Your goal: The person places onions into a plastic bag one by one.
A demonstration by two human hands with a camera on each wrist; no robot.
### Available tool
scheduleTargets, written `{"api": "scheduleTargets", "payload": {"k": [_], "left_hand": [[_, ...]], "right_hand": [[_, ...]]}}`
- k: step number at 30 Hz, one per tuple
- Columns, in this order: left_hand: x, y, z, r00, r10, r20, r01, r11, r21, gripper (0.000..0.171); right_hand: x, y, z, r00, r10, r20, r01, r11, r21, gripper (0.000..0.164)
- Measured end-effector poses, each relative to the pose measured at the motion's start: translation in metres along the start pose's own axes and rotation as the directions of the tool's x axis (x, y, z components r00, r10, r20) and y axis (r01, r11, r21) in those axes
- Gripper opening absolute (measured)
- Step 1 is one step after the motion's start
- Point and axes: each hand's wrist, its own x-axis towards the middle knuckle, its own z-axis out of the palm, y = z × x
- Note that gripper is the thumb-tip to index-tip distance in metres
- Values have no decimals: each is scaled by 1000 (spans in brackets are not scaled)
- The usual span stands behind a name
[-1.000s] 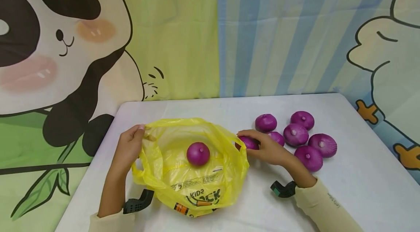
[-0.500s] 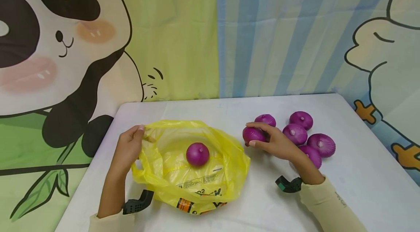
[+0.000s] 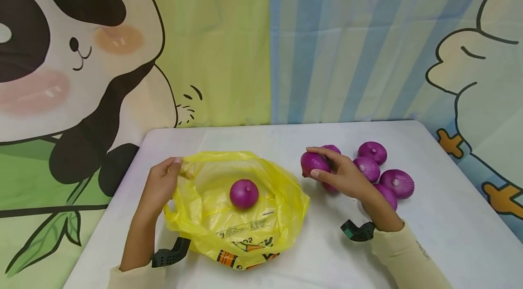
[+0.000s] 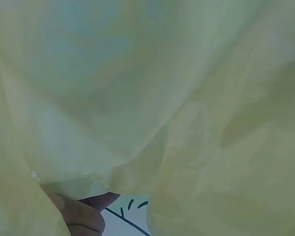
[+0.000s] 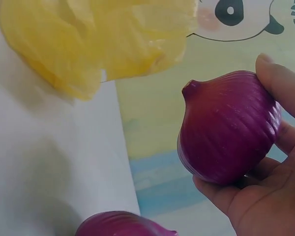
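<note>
A yellow plastic bag (image 3: pixel 282 225) lies with its mouth spread, printed lettering on its near side. Inside it is one red onion (image 3: pixel 244 194). My left hand (image 3: pixel 162 182) pinches the bag's left rim; in the left wrist view the bag covers most of the picture, leaving a few fingers (image 4: pixel 86 216) showing. To the right of the bag, my right hand (image 3: pixel 347 175) holds another red onion (image 5: pixel 228 128) between thumb and fingers, raised over the table. The right wrist view shows its pointed tip facing the bag side.
Several more red onions (image 3: pixel 397 183) sit grouped on the white table (image 3: pixel 327 257) at the right, two of them partly behind or below my right hand. A printed cloth backdrop (image 3: pixel 229 43) stands along the table's back edge.
My right hand has drawn back from the bag's right rim toward the right and lifted slightly, the red onion still held. My left hand keeps its place on the bag.
</note>
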Motion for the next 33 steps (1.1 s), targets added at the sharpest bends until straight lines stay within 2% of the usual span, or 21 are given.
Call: {"api": "scheduleTargets", "payload": {"k": [8,17,28,33], "left_hand": [[0,-1,1,1000,1,6,-1,1000,-14,60],[0,0,2,1000,-6,9,6,1000,-11,60],[0,1,6,1000,-17,16,16,1000,3,59],[1,3,6,1000,0,8,0,1000,16,58]], "right_hand": [[7,-15,1,996,-85,19,83,994,71,52],[22,-38,10,990,-130,59,121,983,141,52],[44,-64,27,972,-177,153,149,972,180,52],[55,-73,41,952,-203,231,171,974,148,53]]}}
